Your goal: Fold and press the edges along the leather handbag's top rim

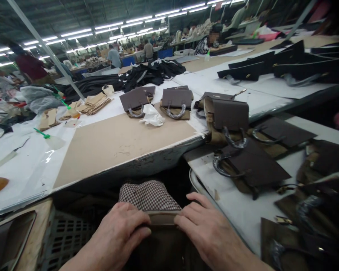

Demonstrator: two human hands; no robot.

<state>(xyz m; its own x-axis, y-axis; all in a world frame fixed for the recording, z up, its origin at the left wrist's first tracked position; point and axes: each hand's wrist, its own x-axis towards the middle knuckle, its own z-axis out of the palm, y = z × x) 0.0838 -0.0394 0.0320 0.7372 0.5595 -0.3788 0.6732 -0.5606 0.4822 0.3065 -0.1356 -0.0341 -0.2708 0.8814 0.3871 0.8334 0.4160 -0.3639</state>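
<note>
A dark brown bag (165, 244) is held low in front of me, its top edge facing up. My left hand (124, 229) is closed over the left part of that edge, thumb and fingers pinching it. On the right part, my right hand (202, 226) grips the same edge with its fingers curled, the index finger side raised a little. Between the hands a smooth brown strip of the edge shows. Behind the bag lies houndstooth checked cloth (149, 195). The lower part of the bag is dark and partly hidden by my wrists.
Brown handbags with plastic-wrapped handles (231, 116) crowd the right table. Two more bags (176, 101) and crumpled white tissue (152, 116) lie on the brown board (115, 146) ahead. Glue bottles (52, 141) stand at left. A plastic crate (69, 233) sits low left. People work farther back.
</note>
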